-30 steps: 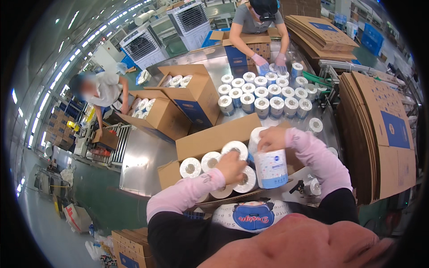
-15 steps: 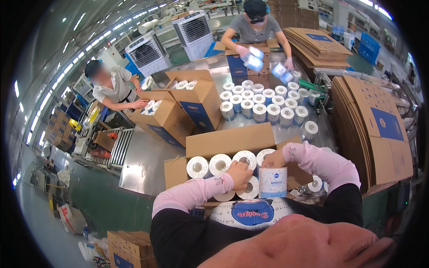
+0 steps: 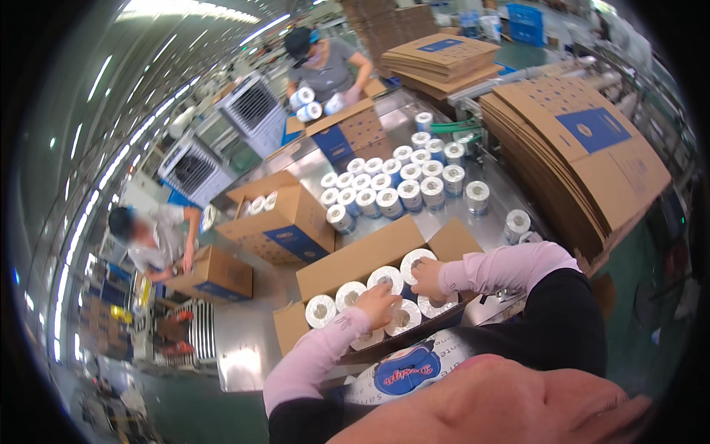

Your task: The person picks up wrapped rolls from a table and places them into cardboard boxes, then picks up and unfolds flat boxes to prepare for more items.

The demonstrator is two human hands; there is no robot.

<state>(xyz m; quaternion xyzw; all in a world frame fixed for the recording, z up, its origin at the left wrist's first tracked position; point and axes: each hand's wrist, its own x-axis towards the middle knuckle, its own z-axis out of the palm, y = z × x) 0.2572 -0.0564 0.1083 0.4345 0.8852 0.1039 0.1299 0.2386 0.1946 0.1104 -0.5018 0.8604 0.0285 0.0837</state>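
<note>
We have an open brown cardboard box [image 3: 355,257] right in front of us, its long sides slanting from lower left to upper right. Its far flap [image 3: 392,238] stands raised as one wide, plain panel, and the end flaps [image 3: 455,243] spread outward at left and right. Inside we see white rolls [image 3: 350,296] standing on end in two rows, packed side by side, their round tops and hollow cores facing up. We count four in the far row and can make out three in the near row, some partly covered. Their tops look glossy.
</note>
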